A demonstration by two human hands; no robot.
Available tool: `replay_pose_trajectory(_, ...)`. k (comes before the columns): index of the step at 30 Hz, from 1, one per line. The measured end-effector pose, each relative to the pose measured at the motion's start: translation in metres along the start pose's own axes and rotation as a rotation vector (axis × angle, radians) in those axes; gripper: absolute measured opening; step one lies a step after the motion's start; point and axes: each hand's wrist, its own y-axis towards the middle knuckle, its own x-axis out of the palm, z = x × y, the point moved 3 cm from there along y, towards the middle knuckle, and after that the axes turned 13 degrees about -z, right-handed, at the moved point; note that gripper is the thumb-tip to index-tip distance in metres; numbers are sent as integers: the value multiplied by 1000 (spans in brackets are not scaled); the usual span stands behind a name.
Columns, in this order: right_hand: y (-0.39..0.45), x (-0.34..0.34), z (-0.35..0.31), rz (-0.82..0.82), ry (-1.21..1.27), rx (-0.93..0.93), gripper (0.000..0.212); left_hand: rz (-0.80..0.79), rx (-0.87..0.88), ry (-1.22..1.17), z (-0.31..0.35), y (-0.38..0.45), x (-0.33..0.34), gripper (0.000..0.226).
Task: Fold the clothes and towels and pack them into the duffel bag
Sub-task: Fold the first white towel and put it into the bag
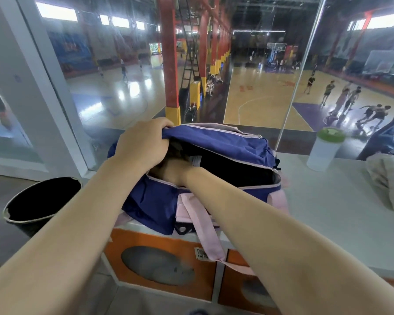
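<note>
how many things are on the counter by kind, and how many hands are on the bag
duffel bag: 1
shaker bottle with green lid: 1
pile of unfolded cloth at the right edge: 1
hands on the bag: 2, the left hand gripping the flap, the right hand reaching inside
total: 3 things, 2 hands

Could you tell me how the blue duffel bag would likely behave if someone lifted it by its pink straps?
The duffel bag would probably sag: its flap folds limply where the left hand grips it. The pink strap hangs slack over the counter edge, so the lift would likely start loosely. With the zip open around the right hand, contents might shift.
</note>
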Motion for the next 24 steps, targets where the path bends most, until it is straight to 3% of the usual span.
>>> replay_pose_trajectory(11,-86,10,37,85,36,-66,78,-191,-22,140,50,-30,20,61)
replay_pose_trajectory(16,-139,7,74,168,78,-76,71,-175,25,114,91,-42,38,59)
replay_pose_trajectory(20,-195,-1,114,224,108,-76,52,-163,113,66,139,-44,65,49)
replay_pose_trajectory(24,-257,-7,174,260,108,112,52,-174,201,-17,194,-44,102,38)
